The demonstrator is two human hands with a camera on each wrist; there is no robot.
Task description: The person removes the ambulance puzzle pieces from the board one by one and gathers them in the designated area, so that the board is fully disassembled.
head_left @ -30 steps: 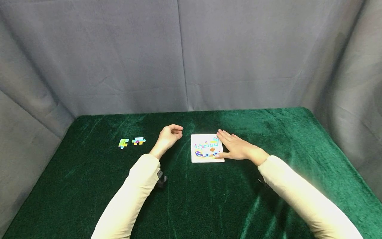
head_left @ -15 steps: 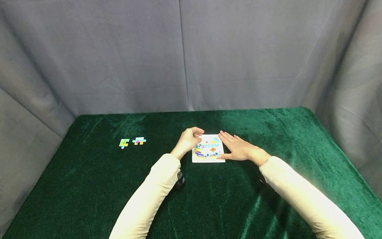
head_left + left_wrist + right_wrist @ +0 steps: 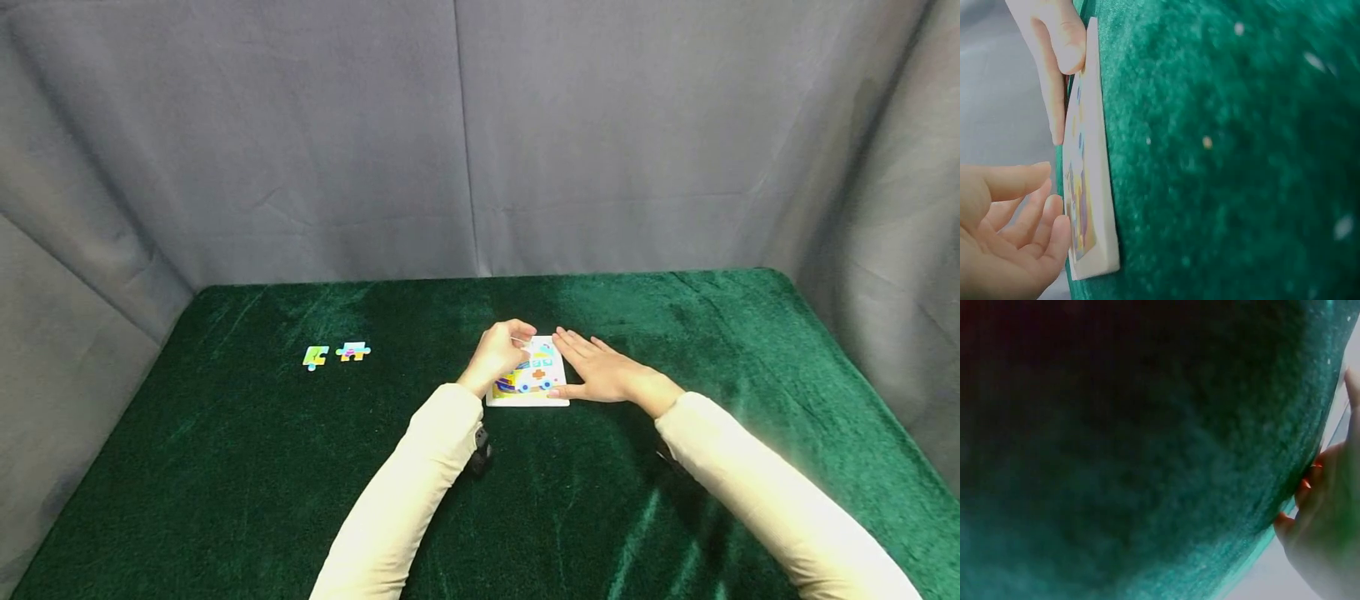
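Two sleeves (image 3: 405, 492) are cut off below. Beyond, on green cloth (image 3: 225, 458), a white tray (image 3: 525, 402) holding a van picture (image 3: 537, 375) is partly hidden by the left hand (image 3: 497, 355), fingers loosely bent, tips parted; the tray's right edge is touched by the right hand (image 3: 606, 371), spread flat. Farther left, two puzzle pieces (image 3: 315, 355) are seen.

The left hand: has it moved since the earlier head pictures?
Yes, rightward: in the head view, the left hand was left of the curtain seam; now it is to the seam's right.
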